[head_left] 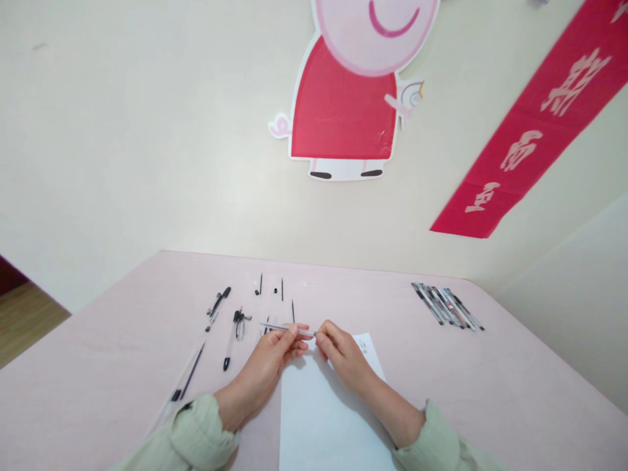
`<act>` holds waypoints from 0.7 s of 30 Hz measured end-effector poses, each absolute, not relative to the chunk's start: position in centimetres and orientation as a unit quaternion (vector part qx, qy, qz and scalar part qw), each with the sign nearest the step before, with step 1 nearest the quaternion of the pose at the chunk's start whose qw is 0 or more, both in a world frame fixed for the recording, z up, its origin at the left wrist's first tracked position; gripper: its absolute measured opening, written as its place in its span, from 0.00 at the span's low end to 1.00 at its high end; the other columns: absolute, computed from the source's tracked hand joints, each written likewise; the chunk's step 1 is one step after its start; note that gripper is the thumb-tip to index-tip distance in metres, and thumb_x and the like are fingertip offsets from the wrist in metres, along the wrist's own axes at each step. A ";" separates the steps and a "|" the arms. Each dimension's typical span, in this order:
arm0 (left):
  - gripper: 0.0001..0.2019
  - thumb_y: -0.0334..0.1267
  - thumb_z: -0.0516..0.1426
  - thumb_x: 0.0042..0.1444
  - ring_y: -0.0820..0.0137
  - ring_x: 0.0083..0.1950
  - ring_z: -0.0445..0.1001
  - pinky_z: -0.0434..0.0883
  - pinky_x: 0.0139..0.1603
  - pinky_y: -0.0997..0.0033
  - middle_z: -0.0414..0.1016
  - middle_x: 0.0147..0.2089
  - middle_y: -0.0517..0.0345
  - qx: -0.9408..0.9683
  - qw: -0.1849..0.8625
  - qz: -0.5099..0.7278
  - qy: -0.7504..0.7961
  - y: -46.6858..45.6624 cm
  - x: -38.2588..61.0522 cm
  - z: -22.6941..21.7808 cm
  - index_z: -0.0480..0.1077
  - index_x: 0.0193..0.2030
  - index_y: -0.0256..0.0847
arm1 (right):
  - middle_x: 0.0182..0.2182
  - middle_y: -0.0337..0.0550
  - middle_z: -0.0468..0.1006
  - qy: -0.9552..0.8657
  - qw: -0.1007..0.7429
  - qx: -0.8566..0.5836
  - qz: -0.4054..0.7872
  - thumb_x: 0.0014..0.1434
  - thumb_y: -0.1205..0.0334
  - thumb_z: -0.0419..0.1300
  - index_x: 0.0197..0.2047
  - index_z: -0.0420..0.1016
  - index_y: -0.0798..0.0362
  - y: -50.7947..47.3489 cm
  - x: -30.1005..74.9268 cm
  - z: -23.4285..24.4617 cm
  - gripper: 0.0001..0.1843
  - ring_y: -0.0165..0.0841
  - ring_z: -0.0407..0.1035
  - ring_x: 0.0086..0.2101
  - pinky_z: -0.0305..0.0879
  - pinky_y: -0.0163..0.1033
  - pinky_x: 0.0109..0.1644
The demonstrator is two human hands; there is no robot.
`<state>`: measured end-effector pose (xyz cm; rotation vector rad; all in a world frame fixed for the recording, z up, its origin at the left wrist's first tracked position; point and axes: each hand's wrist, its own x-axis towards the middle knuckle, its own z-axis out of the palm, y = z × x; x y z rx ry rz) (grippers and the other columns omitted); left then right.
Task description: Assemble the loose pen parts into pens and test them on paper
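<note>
My left hand (275,356) pinches a clear pen barrel (277,326) that points left, just above the table. Fingers of my right hand (339,350) are closed at the barrel's right end, on a small part I cannot make out. Both hands hover over a white sheet of paper (318,412) lying on the pink table (122,353). Pale green sleeves cover both wrists.
Loose pen parts lie left of my hands: a black-capped pen (218,302), a clear pen with a cap (230,340), a black refill (191,373) and small black pieces (269,288). Several assembled pens (446,305) are lined up at the far right. A wall stands behind the table.
</note>
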<state>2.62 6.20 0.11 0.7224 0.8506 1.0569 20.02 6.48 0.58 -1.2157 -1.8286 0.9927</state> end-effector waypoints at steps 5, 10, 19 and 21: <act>0.20 0.51 0.65 0.50 0.71 0.37 0.74 0.70 0.41 0.74 0.80 0.35 0.52 0.331 0.715 0.476 0.391 6.1 2.6 0.2 0.78 0.41 0.36 | 0.20 0.33 0.61 -0.697 0.365 -0.480 0.389 0.68 0.53 0.43 0.27 0.59 0.50 6.6 20.2 0.6 0.19 0.29 0.59 0.24 0.54 0.35 0.31; 0.18 0.49 0.64 0.51 0.71 0.38 0.74 0.69 0.44 0.73 0.80 0.35 0.52 0.329 0.718 0.479 0.383 6.1 2.6 0.3 0.78 0.42 0.36 | 0.21 0.31 0.62 -0.699 0.368 -0.477 0.384 0.64 0.54 0.50 0.30 0.60 0.50 6.5 20.2 0.7 0.12 0.29 0.58 0.24 0.53 0.34 0.30; 0.18 0.50 0.65 0.50 0.71 0.37 0.74 0.70 0.41 0.74 0.80 0.36 0.52 0.323 0.713 0.479 0.397 6.0 2.7 0.4 0.78 0.40 0.36 | 0.19 0.32 0.61 -0.699 0.366 -0.470 0.395 0.68 0.54 0.44 0.27 0.60 0.50 6.6 20.3 0.2 0.18 0.28 0.59 0.23 0.55 0.35 0.31; 0.17 0.49 0.64 0.51 0.72 0.37 0.74 0.70 0.41 0.74 0.80 0.37 0.51 0.316 0.715 0.482 0.396 6.1 2.7 0.4 0.78 0.41 0.36 | 0.21 0.32 0.62 -0.692 0.380 -0.469 0.396 0.66 0.54 0.48 0.30 0.60 0.50 6.6 20.3 0.2 0.14 0.28 0.60 0.24 0.55 0.34 0.31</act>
